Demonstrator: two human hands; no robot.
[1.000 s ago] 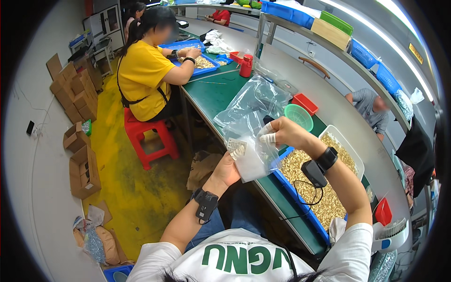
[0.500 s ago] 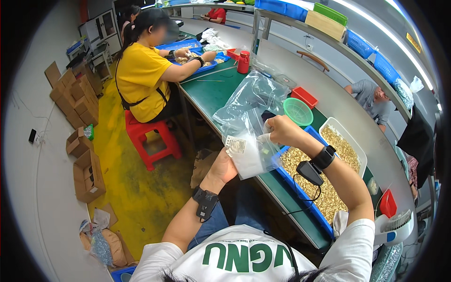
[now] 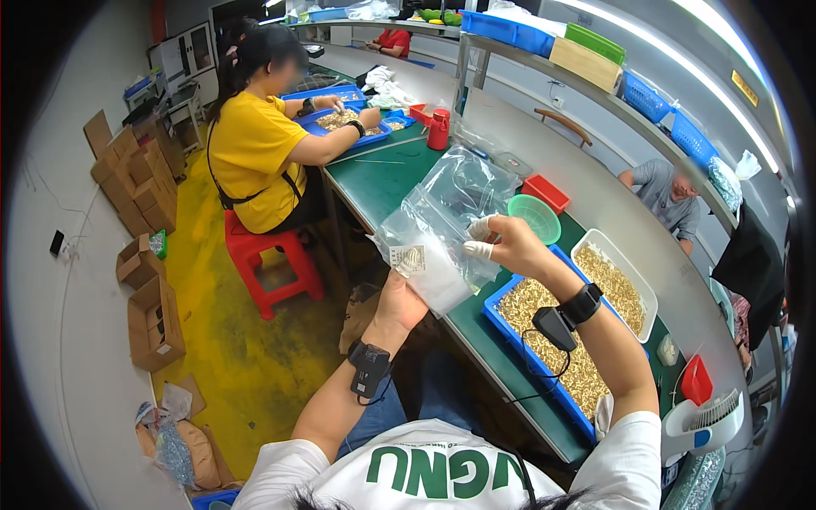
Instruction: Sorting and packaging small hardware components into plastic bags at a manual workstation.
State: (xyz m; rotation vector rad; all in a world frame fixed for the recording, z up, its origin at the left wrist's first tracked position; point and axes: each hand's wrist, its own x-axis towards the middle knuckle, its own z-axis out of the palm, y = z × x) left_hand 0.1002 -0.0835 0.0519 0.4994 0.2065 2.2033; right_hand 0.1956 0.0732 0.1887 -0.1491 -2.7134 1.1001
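My left hand [image 3: 402, 302] grips the lower edge of a clear plastic bag [image 3: 438, 276]. A white, cloudy-looking packet shows inside it, and a small printed label [image 3: 408, 259] is near the thumb. The bag's loose clear top spreads over the green table. My right hand [image 3: 514, 244], with white finger covers on its fingertips, hovers at the bag's right side. Its thumb and forefinger are apart, with nothing visible between them. Both wrists wear black straps with small devices.
A blue tray [image 3: 490, 308] of small gold-coloured pieces lies right of the bag, beside a white tray [image 3: 651, 320] of similar pieces. Beyond are a green round basket [image 3: 535, 219] and a red box [image 3: 546, 194]. A co-worker in yellow [image 3: 255, 153] sits at far left.
My right hand's fingers have come away from the bag's edge and spread apart. The bag, held by my left hand, has shifted slightly left and tilted.
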